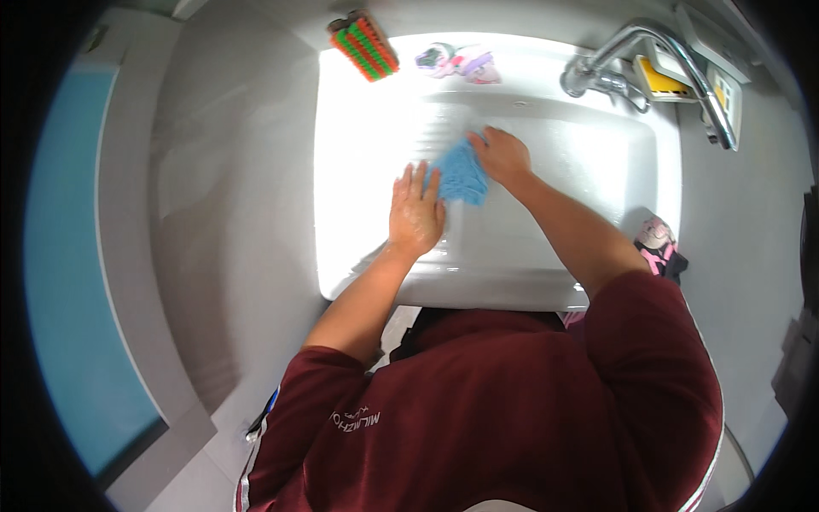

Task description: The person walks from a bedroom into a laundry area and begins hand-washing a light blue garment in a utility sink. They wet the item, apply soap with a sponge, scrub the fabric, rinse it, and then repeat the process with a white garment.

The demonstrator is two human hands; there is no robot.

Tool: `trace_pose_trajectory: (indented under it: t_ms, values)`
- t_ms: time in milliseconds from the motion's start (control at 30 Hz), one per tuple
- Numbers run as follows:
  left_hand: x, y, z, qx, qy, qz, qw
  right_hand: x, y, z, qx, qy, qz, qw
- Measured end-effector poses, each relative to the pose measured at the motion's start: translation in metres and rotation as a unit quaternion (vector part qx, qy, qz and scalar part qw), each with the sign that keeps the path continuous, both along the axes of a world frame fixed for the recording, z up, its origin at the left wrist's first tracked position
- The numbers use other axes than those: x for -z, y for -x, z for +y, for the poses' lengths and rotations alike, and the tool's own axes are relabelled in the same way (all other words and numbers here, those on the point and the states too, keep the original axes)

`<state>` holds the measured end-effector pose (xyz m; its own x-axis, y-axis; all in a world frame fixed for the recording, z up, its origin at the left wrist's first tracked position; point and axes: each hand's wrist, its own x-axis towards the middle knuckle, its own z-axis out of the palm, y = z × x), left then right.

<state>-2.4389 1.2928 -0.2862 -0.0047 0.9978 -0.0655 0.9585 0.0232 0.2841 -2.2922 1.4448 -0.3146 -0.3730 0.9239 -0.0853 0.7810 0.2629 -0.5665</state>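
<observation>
A wet light-blue cloth (pixel 462 176) lies bunched over the ribbed washboard slope of a white ceramic laundry sink (pixel 563 246). My right hand (pixel 505 153) grips its upper right corner, with the thumb and fingertips bent onto the fabric. At the cloth's left edge, my left hand (pixel 417 214) rests flat with its fingers spread. Its fingertips touch or overlap the cloth's edge; whether they pin any fabric is hidden. The back of the left hand looks wet.
A scrubbing brush (pixel 366 48) with green and orange bristles and small bundled fabrics (pixel 457 63) sit on the back rim. A chrome faucet (pixel 665 45) arches at the back right, beside yellow-and-white boxes (pixel 665 80). Pink-and-black fabric (pixel 659 249) lies on the right rim.
</observation>
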Motion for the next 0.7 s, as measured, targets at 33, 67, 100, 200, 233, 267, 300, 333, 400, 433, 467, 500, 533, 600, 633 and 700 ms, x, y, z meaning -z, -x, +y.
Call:
trace_pose_trajectory:
  t_ms: [33, 67, 100, 200, 233, 267, 300, 333, 400, 433, 467, 500, 533, 600, 633, 700]
  values:
    - [0.000, -0.014, 0.010, 0.034, -0.004, -0.013, 0.999, 0.001, -0.031, -0.005, 0.039, 0.058, -0.023, 0.997]
    - [-0.006, -0.033, 0.024, 0.082, 0.001, -0.050, 0.995, 0.002, -0.060, -0.008, 0.080, 0.116, -0.047, 0.989]
    - [0.006, -0.052, 0.038, 0.118, 0.001, -0.020, 0.993, 0.009, -0.083, -0.007, 0.132, 0.088, -0.037, 0.987]
    - [0.055, -0.109, 0.074, 0.183, 0.013, -0.006, 0.983, 0.065, -0.134, -0.014, 0.262, -0.070, -0.013, 0.962]
    - [0.070, -0.118, 0.078, 0.162, 0.038, -0.024, 0.986, 0.064, -0.136, -0.020, 0.201, -0.098, -0.091, 0.970]
    - [0.084, -0.124, 0.081, 0.139, 0.063, -0.042, 0.987, 0.065, -0.135, -0.029, 0.137, -0.123, -0.169, 0.968]
    - [0.095, -0.130, 0.084, 0.119, 0.090, -0.060, 0.987, 0.063, -0.137, -0.035, 0.071, -0.144, -0.246, 0.956]
    - [0.090, -0.131, 0.092, 0.110, 0.162, -0.079, 0.977, 0.057, -0.142, -0.036, 0.031, -0.116, -0.271, 0.955]
    - [0.078, -0.130, 0.108, 0.089, 0.304, -0.107, 0.942, 0.060, -0.160, -0.010, 0.052, 0.023, -0.297, 0.953]
    - [0.071, -0.132, 0.110, 0.064, 0.310, -0.112, 0.942, 0.055, -0.162, 0.004, 0.064, 0.089, -0.302, 0.947]
    - [0.064, -0.134, 0.111, 0.039, 0.315, -0.118, 0.941, 0.049, -0.167, 0.009, 0.117, 0.112, -0.281, 0.946]
    - [0.059, -0.136, 0.112, 0.013, 0.317, -0.122, 0.940, 0.052, -0.168, 0.008, 0.139, 0.099, -0.263, 0.950]
    - [0.067, -0.138, 0.109, -0.047, 0.252, -0.117, 0.959, 0.059, -0.164, 0.006, 0.158, 0.086, -0.244, 0.953]
    - [0.095, -0.150, 0.100, -0.159, 0.119, -0.107, 0.974, 0.083, -0.145, -0.005, 0.163, 0.013, -0.209, 0.964]
    - [0.082, -0.162, 0.105, -0.269, 0.164, -0.312, 0.896, 0.129, -0.140, -0.013, 0.286, 0.086, 0.002, 0.954]
    - [0.050, -0.170, 0.119, -0.457, 0.225, -0.639, 0.577, 0.139, -0.117, -0.019, 0.317, 0.104, 0.191, 0.923]
